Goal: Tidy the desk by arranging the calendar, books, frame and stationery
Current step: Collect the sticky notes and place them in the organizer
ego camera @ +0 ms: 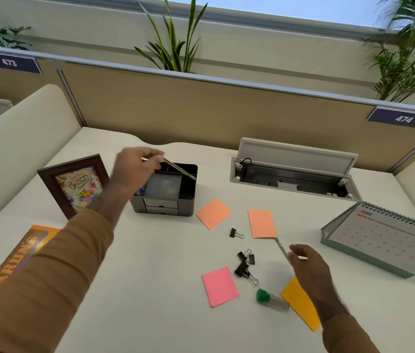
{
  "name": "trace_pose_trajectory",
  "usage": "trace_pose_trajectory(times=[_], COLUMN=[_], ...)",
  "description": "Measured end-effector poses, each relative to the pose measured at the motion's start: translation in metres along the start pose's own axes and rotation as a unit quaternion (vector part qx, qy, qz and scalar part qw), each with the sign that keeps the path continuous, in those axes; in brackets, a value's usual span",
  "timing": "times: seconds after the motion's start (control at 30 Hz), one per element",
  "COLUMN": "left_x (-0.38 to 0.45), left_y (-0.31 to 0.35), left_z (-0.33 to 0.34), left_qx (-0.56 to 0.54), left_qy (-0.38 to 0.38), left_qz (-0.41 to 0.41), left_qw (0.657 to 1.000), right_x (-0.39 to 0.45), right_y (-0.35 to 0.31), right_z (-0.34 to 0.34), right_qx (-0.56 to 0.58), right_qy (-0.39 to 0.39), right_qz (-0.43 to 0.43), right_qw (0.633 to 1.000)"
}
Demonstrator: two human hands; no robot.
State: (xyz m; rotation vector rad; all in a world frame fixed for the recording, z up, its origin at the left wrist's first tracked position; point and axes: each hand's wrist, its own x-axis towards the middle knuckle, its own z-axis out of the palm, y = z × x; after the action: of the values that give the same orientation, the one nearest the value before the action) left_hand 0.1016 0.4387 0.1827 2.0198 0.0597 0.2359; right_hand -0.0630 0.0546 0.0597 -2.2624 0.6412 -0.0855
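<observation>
A brown knitted sleeve (38, 281) fills the near left, crossing an orange paperback book (15, 253) that lies flat at the near left of the white table (135, 263). The left hand (135, 169) reaches far over a dark grey plastic desk organiser (168, 192), its grip pinching a thin patterned pencil (179, 169) that slants across the organiser's open top. Just left of the organiser a dark wooden picture frame (74, 184) with a birthday card stands upright.

The right hand (308, 268) hovers low at the near right, fingers curled around the end of a slim silver pen (281, 247) lying on the table; whether the grip has actually closed on it cannot be told. Under that hand lies a yellow sticky note (300, 301), with a green-capped clear tube (272, 299) just beside it. Black binder clips (246, 263) cluster between a pink sticky note (220, 286) and two peach sticky notes (262, 224). A grey spiral desk calendar (384, 238) stands at the right, well apart from the organiser.
</observation>
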Motion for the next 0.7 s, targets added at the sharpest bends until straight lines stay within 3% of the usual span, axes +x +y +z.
trace_pose_trajectory(times=[0.1, 0.2, 0.5, 0.7], left_x=[0.026, 0.039, 0.055, 0.062], left_y=[-0.011, -0.02, -0.041, -0.052], left_z=[-0.015, -0.015, 0.016, 0.029], left_qx=[0.161, 0.27, 0.443, 0.473], left_qy=[0.089, 0.125, 0.07, 0.034], left_qz=[0.041, 0.04, 0.046, 0.031], left_qw=[0.982, 0.954, 0.893, 0.88], right_x=[0.004, 0.005, 0.013, 0.018], right_y=[0.032, 0.044, 0.044, 0.047], right_z=[0.001, 0.006, 0.02, 0.022], right_qx=[-0.121, -0.172, -0.22, -0.233], right_qy=[-0.017, -0.051, -0.02, -0.021], right_qz=[-0.036, -0.051, -0.054, -0.068], right_qw=[0.992, 0.982, 0.974, 0.97])
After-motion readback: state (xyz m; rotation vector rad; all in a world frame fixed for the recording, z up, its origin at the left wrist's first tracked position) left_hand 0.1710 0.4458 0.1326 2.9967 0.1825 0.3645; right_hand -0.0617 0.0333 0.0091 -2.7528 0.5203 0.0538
